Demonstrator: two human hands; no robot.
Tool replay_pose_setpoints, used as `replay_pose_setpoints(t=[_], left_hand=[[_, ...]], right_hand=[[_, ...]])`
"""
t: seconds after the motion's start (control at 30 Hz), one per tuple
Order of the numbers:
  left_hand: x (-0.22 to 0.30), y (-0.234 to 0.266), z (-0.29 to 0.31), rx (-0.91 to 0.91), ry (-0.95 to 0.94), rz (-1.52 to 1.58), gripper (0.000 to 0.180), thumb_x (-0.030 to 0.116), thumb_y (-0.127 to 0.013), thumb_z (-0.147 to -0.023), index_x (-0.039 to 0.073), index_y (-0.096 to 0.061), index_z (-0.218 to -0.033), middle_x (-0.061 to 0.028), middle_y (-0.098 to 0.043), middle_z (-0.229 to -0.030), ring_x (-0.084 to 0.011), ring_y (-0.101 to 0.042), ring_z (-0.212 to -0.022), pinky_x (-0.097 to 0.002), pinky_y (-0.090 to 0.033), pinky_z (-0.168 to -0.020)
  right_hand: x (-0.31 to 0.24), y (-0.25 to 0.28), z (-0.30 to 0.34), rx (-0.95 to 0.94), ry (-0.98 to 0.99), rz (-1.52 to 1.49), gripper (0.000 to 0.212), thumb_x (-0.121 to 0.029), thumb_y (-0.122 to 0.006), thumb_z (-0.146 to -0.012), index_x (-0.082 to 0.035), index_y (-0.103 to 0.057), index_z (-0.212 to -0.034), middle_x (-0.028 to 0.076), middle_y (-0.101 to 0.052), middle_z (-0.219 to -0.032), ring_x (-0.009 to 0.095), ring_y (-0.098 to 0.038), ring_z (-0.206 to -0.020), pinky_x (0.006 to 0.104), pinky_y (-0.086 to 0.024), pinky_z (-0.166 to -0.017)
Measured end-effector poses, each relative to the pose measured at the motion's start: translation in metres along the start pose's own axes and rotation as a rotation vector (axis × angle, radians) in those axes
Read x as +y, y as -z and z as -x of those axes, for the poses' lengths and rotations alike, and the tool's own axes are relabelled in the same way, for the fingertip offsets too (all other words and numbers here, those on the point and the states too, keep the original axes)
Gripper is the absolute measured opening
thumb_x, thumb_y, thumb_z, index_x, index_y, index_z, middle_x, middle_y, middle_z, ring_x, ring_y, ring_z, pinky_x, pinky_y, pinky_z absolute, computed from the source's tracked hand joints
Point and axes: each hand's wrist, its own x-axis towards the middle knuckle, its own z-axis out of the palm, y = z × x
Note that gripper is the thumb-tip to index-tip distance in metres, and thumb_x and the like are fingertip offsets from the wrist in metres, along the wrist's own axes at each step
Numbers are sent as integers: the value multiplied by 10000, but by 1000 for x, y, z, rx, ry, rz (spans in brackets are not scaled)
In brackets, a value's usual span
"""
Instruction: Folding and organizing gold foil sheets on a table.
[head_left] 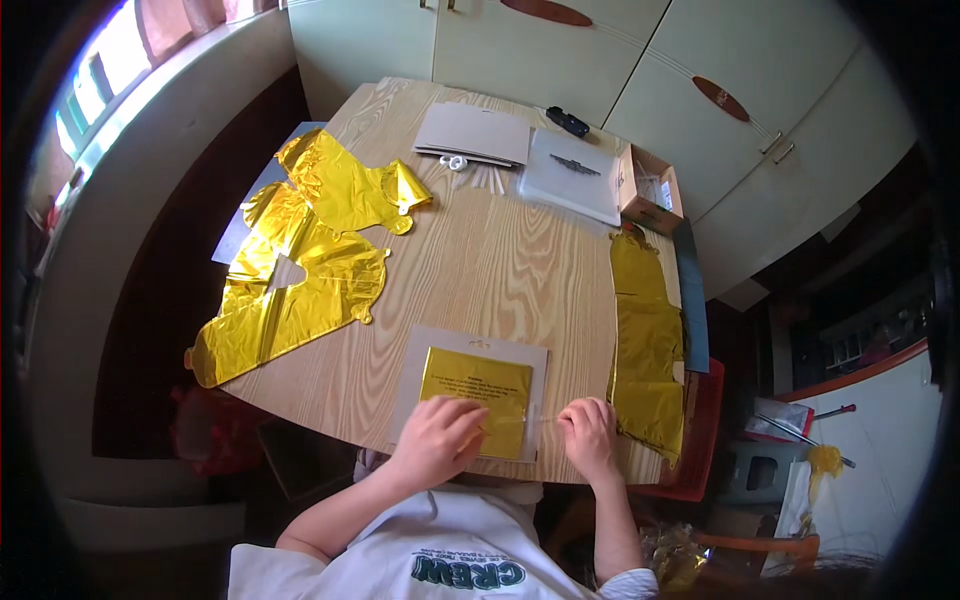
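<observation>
Far left on the wooden desk (480, 260) lie two flat, uninflated gold foil balloons (300, 260), overlapping and partly hanging over the edge. Toward the near edge sits a clear packet with a gold insert (472, 388), flat on the desk directly in front of the person. The left hand (437, 437) rests on the packet's lower part with its fingers curled, apparently pinching one end of a thin clear straw (520, 420); the straw runs just above the near edge of the desk across to the right hand (590, 435), whose fingers close on its other end. Both hands are therefore pinched shut on the straw, which is stretched level between them. Judging from this, the step in hand is readying the straw taken with the packet, and a next move would call for a steady hold on this slim, bendable piece while a balloon's valve is found. Right of the hands another gold foil balloon (645, 345) drapes down the desk's edge. At the far side lie grey card sheets (472, 133), a clear sleeve (575, 175) and a small open cardboard box (652, 190).
</observation>
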Motion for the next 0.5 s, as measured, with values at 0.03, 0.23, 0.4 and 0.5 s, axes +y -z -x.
replay_pose_setpoints(t=[0.03, 0.23, 0.4, 0.5], left_hand=[[6, -4, -2, -19, -15, 19, 348, 125, -717, -758, 62, -650, -1093, -86, -636, -1066, -269, -588, -942, -387, -479, -814], [26, -28, -16, -37, -144, 2, 406, 238, -716, -785, 79, -631, -1149, -68, -636, -996, -242, -587, -860, -362, -498, -762], [17, -26, 6, -207, -150, 116, 198, 192, -664, -817, 75, -624, -972, -53, -594, -800, -235, -609, -805, -341, -511, -701], [8, -1, 32, -251, -61, 155, 136, 185, -646, -856, 70, -631, -925, -73, -624, -815, -248, -630, -807, -360, -521, -703]], right_hand=[[-2, -1, 1, 21, 3, 30, 129, -125, -680, -805, -105, -568, -865, 62, -556, -977, 291, -531, -1019, 442, -400, -880], [-29, 9, 6, -8, 66, -143, 158, -75, -642, -788, -89, -530, -898, 75, -550, -972, 304, -533, -1014, 441, -389, -894], [-67, 13, 2, -4, 144, -413, 159, -73, -648, -802, -86, -519, -893, 94, -562, -974, 313, -543, -999, 432, -395, -895], [-88, 9, -8, -66, 240, -467, 150, -93, -653, -812, -88, -533, -902, 86, -567, -981, 295, -548, -996, 425, -401, -893]])
